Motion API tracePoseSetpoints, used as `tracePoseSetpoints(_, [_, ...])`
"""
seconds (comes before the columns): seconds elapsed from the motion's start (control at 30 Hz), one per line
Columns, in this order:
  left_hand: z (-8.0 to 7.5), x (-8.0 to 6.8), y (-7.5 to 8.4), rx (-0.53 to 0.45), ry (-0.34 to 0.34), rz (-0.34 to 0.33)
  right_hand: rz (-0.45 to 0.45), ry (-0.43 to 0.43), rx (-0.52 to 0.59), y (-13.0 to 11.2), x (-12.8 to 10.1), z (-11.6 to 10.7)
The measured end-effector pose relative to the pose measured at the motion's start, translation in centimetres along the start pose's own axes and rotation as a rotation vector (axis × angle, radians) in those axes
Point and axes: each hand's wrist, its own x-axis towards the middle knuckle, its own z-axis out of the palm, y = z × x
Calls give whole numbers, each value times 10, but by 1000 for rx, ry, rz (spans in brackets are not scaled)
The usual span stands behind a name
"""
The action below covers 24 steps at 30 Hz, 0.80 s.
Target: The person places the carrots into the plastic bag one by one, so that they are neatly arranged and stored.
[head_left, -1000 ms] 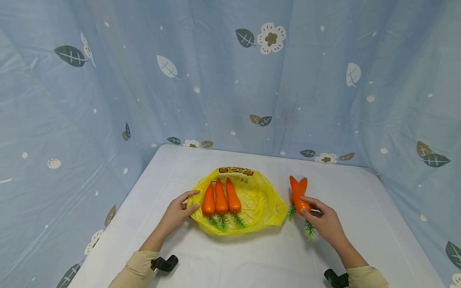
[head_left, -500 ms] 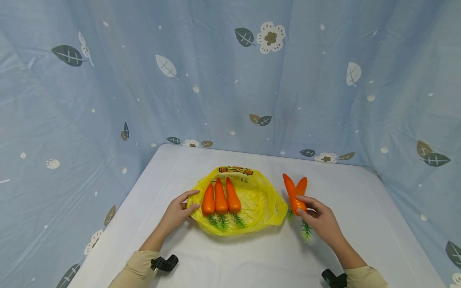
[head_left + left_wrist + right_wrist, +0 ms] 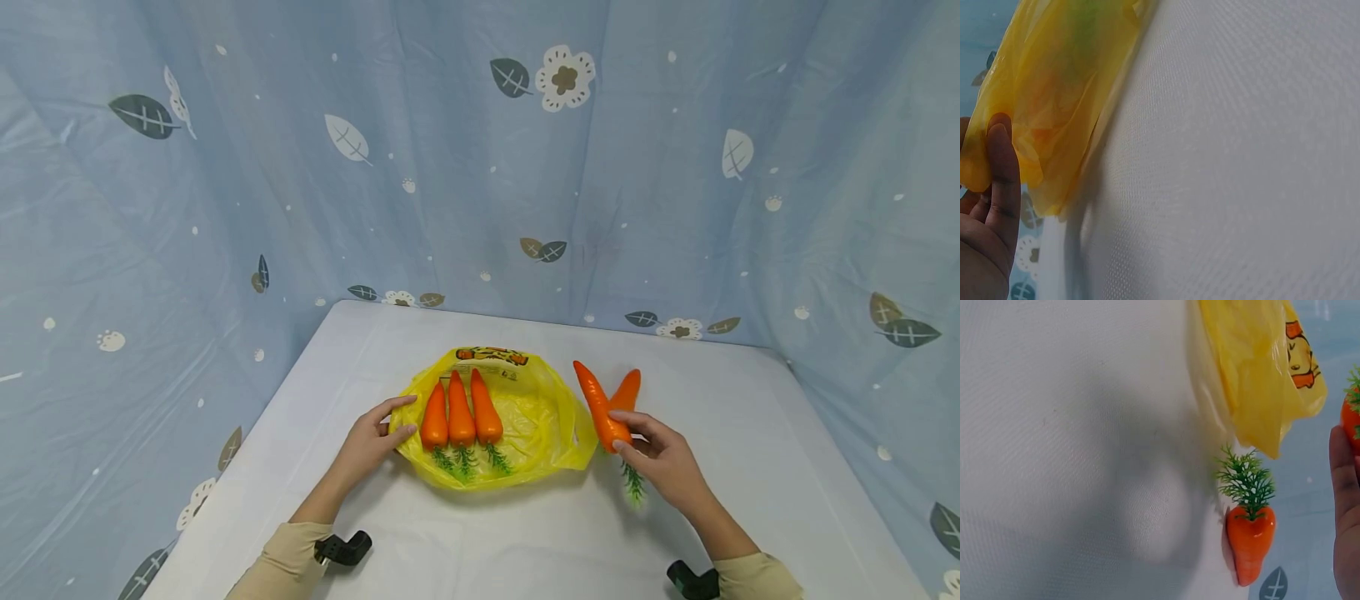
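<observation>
A yellow plastic bag lies spread with its mouth open, and three orange carrots with green tops rest side by side in its left part. My left hand pinches the bag's left edge between thumb and fingers; the left wrist view shows the thin plastic bunched there. My right hand holds a carrot by its thick end, tip pointing away, beside the bag's right edge. Behind it another carrot is partly hidden; in the right wrist view that carrot lies on the white cloth.
A white cloth covers the table. Blue curtains with leaf and flower prints hang behind it and at both sides. A black wrist device sits on the left wrist, and another device on the right.
My right hand has moved left with the carrot, bringing it from over the lying carrot to the bag's right edge. The left hand, the bag and its three carrots have stayed put.
</observation>
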Motion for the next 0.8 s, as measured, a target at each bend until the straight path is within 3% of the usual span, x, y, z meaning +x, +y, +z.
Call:
tracePoseSetpoints(0.2, [0,0,0,1,1,1,-76,-55,89,-1,-1,3])
tracePoseSetpoints(0.57, [1,-1,-1,-2,1,2,-112,-147,133,-2,1,10])
tracePoseSetpoints(0.8, [0,-1,0,7,3,2,-70,-174,112,-4,7,19])
